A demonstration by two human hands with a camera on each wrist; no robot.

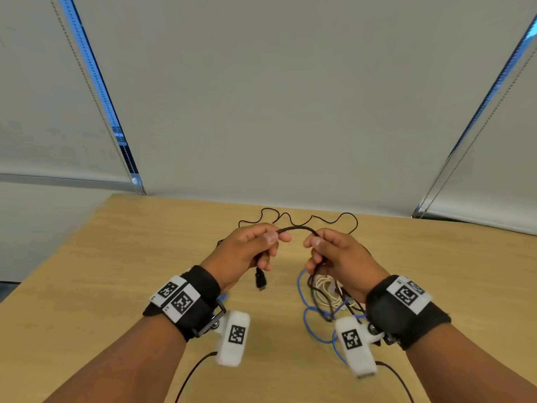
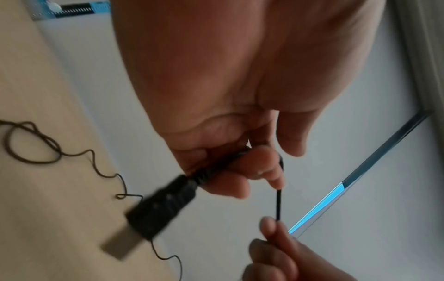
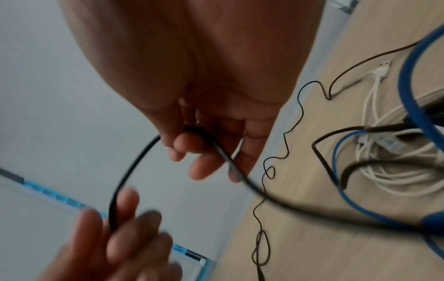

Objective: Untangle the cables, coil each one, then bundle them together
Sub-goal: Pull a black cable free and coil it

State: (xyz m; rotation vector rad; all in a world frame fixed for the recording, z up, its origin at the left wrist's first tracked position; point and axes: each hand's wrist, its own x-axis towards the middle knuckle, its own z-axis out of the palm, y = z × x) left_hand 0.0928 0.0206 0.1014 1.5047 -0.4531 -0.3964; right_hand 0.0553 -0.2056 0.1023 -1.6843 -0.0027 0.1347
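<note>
Above table (image 1: 122,257), both hands gripping black cable (image 1: 295,228) arched left-right, plug (image 1: 260,280) downward.

Between our fingertips we see a smooth black rubbery cable (image 1: 295,228); its matt black plastic plug (image 2: 160,207) ends in dull metal, above the matt pale wood-grain table (image 1: 145,257).
</note>
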